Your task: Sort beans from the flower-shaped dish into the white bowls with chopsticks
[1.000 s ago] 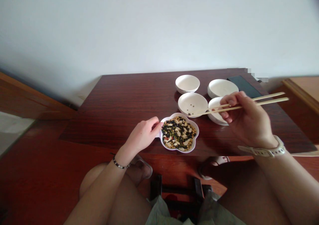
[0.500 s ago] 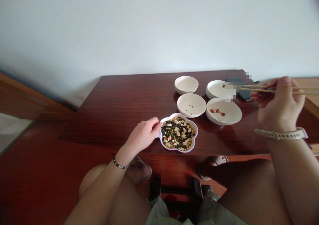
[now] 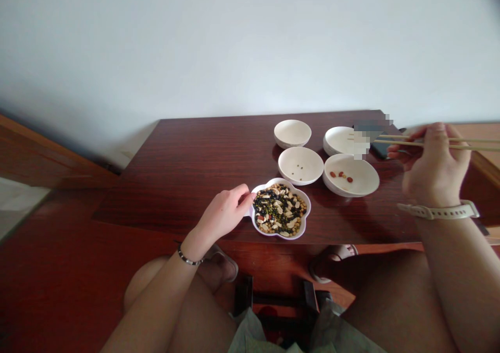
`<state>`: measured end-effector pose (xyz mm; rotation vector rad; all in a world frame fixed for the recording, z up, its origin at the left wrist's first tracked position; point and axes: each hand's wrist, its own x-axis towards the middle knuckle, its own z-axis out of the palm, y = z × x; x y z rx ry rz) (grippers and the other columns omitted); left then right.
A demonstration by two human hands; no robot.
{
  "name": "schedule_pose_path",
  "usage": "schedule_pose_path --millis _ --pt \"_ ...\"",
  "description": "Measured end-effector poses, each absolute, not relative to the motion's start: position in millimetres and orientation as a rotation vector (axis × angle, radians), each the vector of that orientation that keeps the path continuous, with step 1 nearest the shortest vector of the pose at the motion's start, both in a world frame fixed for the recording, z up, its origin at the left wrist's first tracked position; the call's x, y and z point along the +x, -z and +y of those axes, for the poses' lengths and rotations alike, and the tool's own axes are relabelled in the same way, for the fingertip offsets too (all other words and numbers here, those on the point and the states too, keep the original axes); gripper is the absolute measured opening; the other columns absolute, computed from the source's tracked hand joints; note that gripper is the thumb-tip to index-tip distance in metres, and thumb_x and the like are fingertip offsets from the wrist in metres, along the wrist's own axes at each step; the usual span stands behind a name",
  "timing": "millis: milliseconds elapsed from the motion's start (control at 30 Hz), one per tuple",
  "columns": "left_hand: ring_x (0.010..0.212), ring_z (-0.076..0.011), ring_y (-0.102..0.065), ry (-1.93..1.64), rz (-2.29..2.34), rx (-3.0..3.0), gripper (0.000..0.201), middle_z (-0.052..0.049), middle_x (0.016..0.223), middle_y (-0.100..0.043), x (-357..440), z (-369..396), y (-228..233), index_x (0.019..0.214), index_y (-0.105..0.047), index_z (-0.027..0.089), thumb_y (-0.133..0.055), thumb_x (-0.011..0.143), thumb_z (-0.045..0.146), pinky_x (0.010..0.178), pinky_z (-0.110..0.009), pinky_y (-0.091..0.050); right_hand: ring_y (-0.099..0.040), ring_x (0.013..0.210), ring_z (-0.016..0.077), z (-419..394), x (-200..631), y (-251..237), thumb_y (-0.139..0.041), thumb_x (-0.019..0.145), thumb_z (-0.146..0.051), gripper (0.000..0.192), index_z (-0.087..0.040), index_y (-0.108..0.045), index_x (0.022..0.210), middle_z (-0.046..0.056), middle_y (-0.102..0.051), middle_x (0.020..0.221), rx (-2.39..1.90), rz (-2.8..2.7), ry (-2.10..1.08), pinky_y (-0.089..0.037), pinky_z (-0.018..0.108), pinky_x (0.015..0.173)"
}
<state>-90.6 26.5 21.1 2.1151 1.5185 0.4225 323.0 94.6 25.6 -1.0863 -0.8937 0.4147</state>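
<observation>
My left hand [image 3: 226,210] is closed on the short handle and left rim of a white flower-shaped dish [image 3: 308,212]. Mixed black, green and yellow beans with pale and reddish peanuts fill the dish. My right hand [image 3: 437,163] grips a pair of chopsticks [image 3: 478,148], pointing left. Their tips are over the far right bowl [image 3: 332,143], whose right part is pixelated. In front of it, the near right bowl [image 3: 361,178] holds several reddish nuts and a yellowish bean. A few small beans lie in the near left bowl [image 3: 289,163]. Nothing shows inside the far left bowl [image 3: 292,133].
The dark wooden table [image 3: 187,165] stands against a pale wall [image 3: 219,46]. A dark phone [image 3: 380,149] lies behind the chopsticks, partly pixelated. My knees and sandalled feet are below the table's front edge, around a black metal frame [image 3: 277,298].
My right hand has shifted slightly left with the chopsticks. The small dark piece seen at their tips before no longer shows there. My left hand and the dish have stayed put.
</observation>
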Motion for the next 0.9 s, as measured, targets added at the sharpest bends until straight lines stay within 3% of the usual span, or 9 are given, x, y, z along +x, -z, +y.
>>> schedule_pose_path --millis 200,400,667,900 --pt "0.061 -0.0126 -0.051 -0.425 1.52 2.118 0.036 0.004 0.068 -0.057 -90.3 26.5 -21.8 0.083 -0.052 0.021 -0.046 0.111 0.042 0.063 -0.03 -0.028 -0.064 0.052 0.0123 82.2 301.9 -35.9 -0.056 0.1 -0.019 0.025 -0.018 -0.064 0.076 0.003 -0.061 0.076 -1.028 -0.829 -0.607 -0.048 0.027 0.047" --pt "0.06 -0.0125 -0.05 -0.419 1.53 2.109 0.036 0.004 0.066 -0.056 -89.4 26.7 -20.5 0.082 -0.051 0.021 -0.046 0.111 0.042 0.062 -0.03 -0.027 -0.064 0.056 0.0118 54.2 255.8 -43.4 -0.068 0.098 -0.031 0.026 -0.017 -0.066 0.076 0.004 -0.06 0.082 -0.949 -0.935 -0.872 -0.048 0.026 0.047" --pt "0.061 -0.0133 -0.053 -0.417 1.52 2.118 0.036 0.004 0.067 -0.058 -89.9 29.4 -16.2 0.083 -0.052 0.022 -0.046 0.111 0.042 0.063 -0.03 -0.029 -0.063 0.063 0.0153 18.3 206.1 -38.9 -0.059 0.106 -0.049 0.035 -0.021 -0.064 0.086 0.003 -0.064 0.075 -0.997 -1.169 -1.246 -0.051 0.026 0.053" --pt "0.062 -0.0139 -0.054 -0.422 1.518 2.125 0.035 0.002 0.069 -0.06 -91.1 30.3 -13.6 0.083 -0.053 0.022 -0.046 0.111 0.042 0.063 -0.03 -0.03 -0.062 0.065 0.0168 14.7 197.6 -24.7 -0.055 0.109 -0.051 0.034 -0.023 -0.063 0.091 0.002 -0.066 0.072 -1.019 -1.255 -1.41 -0.051 0.029 0.061"
